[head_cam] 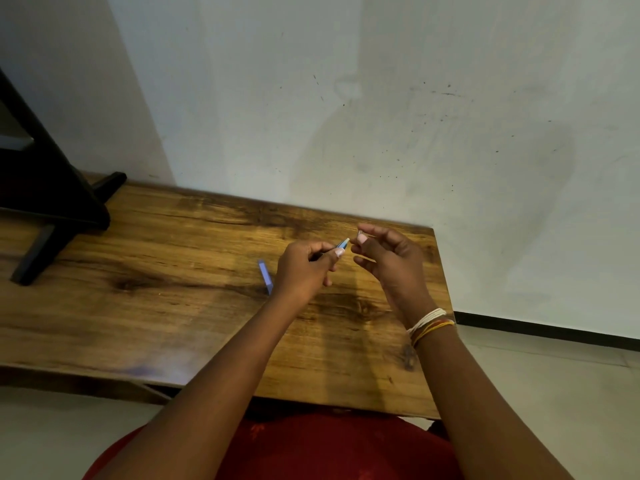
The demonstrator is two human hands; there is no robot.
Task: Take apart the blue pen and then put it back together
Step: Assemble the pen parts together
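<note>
We get one head view — angled forward and down, close over the wooden table (173, 271), white wall (381, 98) filling the top.

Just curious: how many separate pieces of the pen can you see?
3: the blue piece lying on the table, one in the left hand, a tiny one in the right hand. Others may be hidden.
</note>
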